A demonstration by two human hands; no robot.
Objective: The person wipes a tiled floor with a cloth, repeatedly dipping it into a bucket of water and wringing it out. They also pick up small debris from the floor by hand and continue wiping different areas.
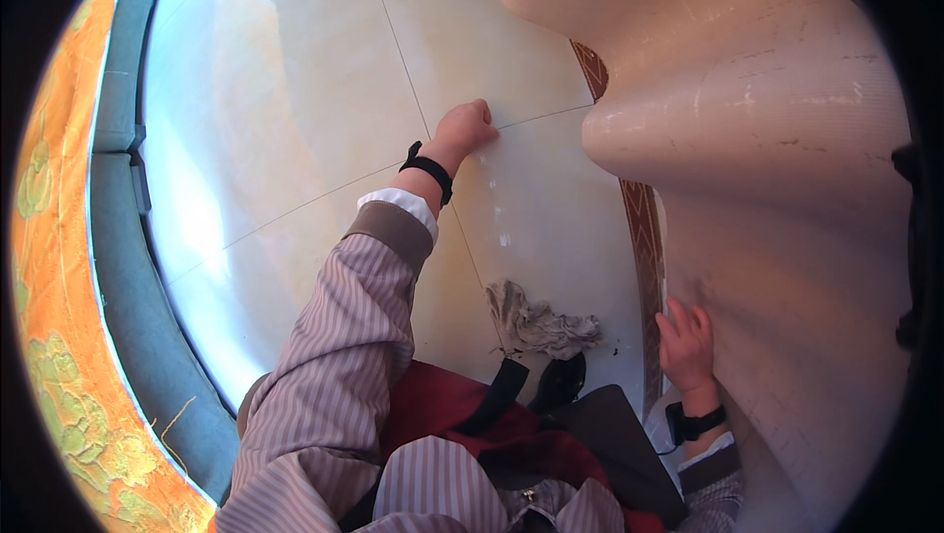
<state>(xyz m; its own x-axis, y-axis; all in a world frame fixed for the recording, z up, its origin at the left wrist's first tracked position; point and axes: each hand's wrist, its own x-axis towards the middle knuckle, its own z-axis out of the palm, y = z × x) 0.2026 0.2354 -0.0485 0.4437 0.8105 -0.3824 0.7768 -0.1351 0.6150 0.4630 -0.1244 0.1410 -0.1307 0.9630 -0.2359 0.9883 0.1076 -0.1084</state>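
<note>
My left hand (464,131) is closed in a loose fist above the glossy cream floor tiles (324,112), close to where the joints cross. Nothing shows in its fingers. To the right, my right hand (686,352) rests with fingers apart against the lower part of a wavy cream panel (737,127), which has scuffs and fine ribs. A crumpled grey rag (546,323) lies on the floor between my hands, just ahead of my dark shoe (560,382).
A brown patterned border strip (641,238) runs along the panel's foot. At the left stands a blue-grey ledge (140,297), with an orange floral cloth (66,356) beyond it and a loose yellow thread (173,422). Dark crumbs of dirt lie near the rag.
</note>
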